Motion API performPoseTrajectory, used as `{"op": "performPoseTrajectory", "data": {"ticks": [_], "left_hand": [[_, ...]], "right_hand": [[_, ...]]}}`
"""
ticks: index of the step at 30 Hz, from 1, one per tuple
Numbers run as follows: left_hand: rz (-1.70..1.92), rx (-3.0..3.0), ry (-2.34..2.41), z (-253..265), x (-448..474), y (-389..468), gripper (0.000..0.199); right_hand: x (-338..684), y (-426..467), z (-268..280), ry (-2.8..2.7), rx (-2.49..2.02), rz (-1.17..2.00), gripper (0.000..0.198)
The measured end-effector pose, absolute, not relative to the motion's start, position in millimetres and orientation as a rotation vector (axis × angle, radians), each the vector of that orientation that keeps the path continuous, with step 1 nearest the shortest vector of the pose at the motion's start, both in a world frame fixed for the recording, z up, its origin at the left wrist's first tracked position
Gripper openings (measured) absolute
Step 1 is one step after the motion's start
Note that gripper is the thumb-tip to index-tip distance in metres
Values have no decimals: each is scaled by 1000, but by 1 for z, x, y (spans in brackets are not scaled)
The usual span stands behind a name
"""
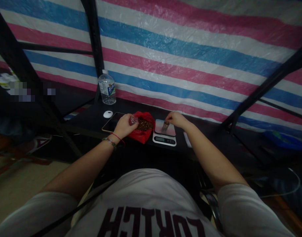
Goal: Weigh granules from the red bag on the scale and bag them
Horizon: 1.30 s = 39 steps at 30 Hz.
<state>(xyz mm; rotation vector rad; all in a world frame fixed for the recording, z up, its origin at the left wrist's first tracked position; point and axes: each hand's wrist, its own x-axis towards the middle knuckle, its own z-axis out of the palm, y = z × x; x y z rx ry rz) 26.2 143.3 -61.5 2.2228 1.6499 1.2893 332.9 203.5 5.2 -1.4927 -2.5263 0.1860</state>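
Observation:
My left hand is closed around a small clear, shiny plastic thing, whose kind I cannot make out. It is at the left edge of a red plastic bag, which lies spread out with loose brown bits inside. To the right, my right hand pinches the top of a small see-through packet with brown contents. The packet hangs over the plate of a white digital kitchen scale; whether it touches the plate I cannot tell.
A tablet or phone lies partly under my left hand, near a white rounded device. Behind stands a clear plastic bottle. Something white and flat lies right of the scale on the black desk. Black metal posts frame the desk.

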Motion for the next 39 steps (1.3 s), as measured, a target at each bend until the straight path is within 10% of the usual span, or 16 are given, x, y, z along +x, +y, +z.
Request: {"op": "performPoseTrajectory", "data": {"ticks": [33,39], "left_hand": [[1246,2251,1665,-63,24,144,29],[1268,2251,1636,-64,24,145,27]], "right_hand": [[345,201,-15,-2463,-1348,325,42],[347,195,-24,-2422,-1328,323,23]]}}
